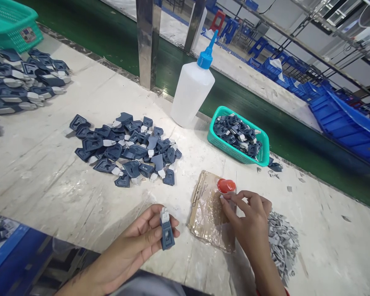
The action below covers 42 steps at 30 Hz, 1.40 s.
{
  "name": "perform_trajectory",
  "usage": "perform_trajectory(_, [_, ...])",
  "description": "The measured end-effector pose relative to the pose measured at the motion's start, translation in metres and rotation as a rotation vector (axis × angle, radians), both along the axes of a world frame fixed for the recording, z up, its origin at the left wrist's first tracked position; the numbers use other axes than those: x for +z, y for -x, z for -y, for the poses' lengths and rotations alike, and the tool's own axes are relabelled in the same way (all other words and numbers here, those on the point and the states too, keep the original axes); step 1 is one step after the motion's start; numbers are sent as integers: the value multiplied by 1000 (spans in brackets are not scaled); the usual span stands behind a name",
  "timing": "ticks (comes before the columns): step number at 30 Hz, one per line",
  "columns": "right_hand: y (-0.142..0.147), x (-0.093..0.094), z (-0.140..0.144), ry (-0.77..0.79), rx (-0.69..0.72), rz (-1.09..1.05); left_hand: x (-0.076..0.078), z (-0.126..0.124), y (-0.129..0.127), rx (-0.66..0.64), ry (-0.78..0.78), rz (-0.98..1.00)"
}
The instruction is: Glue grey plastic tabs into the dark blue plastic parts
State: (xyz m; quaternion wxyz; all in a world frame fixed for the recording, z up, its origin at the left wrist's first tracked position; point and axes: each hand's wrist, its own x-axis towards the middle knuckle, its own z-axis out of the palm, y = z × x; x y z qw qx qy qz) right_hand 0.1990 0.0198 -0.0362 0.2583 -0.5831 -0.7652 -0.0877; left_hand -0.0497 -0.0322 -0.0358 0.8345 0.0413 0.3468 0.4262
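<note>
My left hand (144, 234) holds a dark blue plastic part (167, 236) upright between thumb and fingers, a light grey piece (164, 214) at its top end. My right hand (249, 218) is pinched at the edge of a glossy red patch (226, 186), which may be a small dish or a thick blob. Whatever its fingertips hold is too small to make out. Under them lies a piece of cardboard (208, 213) with a shiny, wet-looking surface. Beside my right wrist is a heap of small light grey pieces (282, 246).
Loose dark blue parts (132, 152) with grey tips lie scattered beyond my left hand. A white squeeze bottle (191, 90) with a blue nozzle stands near a metal post (148, 45). A green basket (234, 154) holds similar parts; another green basket (15, 24) and more parts are far left.
</note>
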Motion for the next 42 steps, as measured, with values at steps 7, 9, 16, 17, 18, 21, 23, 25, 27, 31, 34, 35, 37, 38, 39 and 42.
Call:
perform_trajectory(7, [-3,1,2,5,10,-10,3,-2,-1,10,3,12])
perform_trajectory(9, [-4,1,3,-2,6,-14,3,-1,-1,-1,7,-4])
perform_trajectory(16, [-5,1,5,19,25,-10,0,-1,-1,7,11,-4])
perform_trajectory(17, [-5,1,5,13,25,-12,0,-1,-2,5,11,-7])
perform_trajectory(18, [-4,1,6,8,28,-14,1,-1,-2,2,13,-8])
perform_trajectory(21, [-2,2,8,24,58,-5,2,-2,-2,-7,0,-16])
perform_trajectory(23, [-1,2,9,40,77,8,2,-3,-2,-7,-3,-24])
perform_trajectory(25, [0,3,9,36,85,18,3,-3,-2,-8,4,-35])
perform_trajectory(27, [1,3,10,25,91,23,2,-3,-2,-8,9,-37])
perform_trajectory(31, [2,3,9,30,93,29,2,-2,-2,-6,4,-22])
perform_trajectory(34, [3,2,8,36,93,33,2,-2,-2,-3,-10,-16])
perform_trajectory(35, [2,2,8,35,93,33,2,-2,-2,-2,-13,-15])
perform_trajectory(37, [2,6,9,21,88,26,3,-2,-2,-5,-14,-19])
perform_trajectory(38, [2,9,9,3,84,17,4,-2,-2,-7,-15,-24])
perform_trajectory(39, [2,12,11,-20,76,3,5,-2,-2,-10,-16,-34])
perform_trajectory(42, [3,19,16,-91,20,-63,8,-1,-6,-13,-36,-98])
